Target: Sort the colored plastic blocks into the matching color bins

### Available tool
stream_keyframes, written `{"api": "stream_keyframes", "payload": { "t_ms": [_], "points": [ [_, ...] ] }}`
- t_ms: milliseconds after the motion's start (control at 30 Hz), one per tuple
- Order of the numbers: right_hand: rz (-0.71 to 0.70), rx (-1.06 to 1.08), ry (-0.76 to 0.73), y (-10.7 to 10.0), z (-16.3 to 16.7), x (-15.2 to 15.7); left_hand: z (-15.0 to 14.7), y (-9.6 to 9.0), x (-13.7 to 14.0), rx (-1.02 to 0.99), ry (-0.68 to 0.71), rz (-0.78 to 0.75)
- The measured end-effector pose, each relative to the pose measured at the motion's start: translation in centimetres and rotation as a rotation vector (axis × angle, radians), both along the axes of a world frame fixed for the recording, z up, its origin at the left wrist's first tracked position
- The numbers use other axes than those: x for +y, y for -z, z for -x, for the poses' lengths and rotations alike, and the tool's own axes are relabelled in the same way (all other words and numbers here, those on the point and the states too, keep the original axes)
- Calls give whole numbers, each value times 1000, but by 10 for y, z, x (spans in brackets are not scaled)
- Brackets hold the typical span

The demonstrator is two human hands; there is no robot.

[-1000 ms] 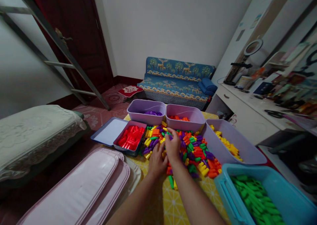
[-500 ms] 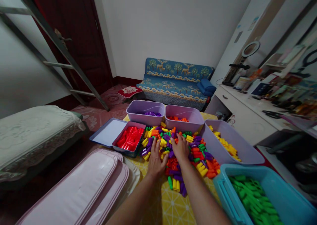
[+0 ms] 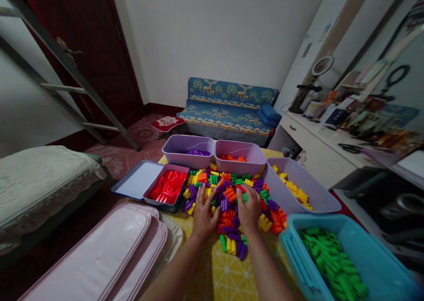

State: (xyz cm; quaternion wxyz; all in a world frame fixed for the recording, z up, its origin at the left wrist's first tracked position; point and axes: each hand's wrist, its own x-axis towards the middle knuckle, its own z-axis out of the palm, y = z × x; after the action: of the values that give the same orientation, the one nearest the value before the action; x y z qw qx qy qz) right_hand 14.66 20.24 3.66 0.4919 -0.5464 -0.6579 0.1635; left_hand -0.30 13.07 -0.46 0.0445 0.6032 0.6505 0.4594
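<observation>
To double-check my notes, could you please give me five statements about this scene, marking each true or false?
1. The teal bin holds green pieces. True.
2. The heap of red pieces lies in the teal bin. False: it lies in the open-lidded box left of the mixed pile.
3. Both the left hand and the right hand are at the mixed pile. True.
4. The right hand reaches into the teal bin. False: it is at the mixed pile.
5. A patterned blue sofa stands beyond the yellow-covered table. True.
</observation>
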Motion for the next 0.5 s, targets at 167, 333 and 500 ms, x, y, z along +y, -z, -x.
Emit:
{"api": "stream_keyframes", "payload": {
  "t_ms": [167, 333, 500],
  "points": [
    [-164, -206, 378, 23, -50, -6, 0, 0, 0, -6, -1, -25],
    [-108, -259, 457, 39, -59, -11, 1, 3, 1, -1, 1, -29],
    [-12, -290, 525, 43, -55, -11, 0, 1, 1, 4, -9, -24]
  ]
}}
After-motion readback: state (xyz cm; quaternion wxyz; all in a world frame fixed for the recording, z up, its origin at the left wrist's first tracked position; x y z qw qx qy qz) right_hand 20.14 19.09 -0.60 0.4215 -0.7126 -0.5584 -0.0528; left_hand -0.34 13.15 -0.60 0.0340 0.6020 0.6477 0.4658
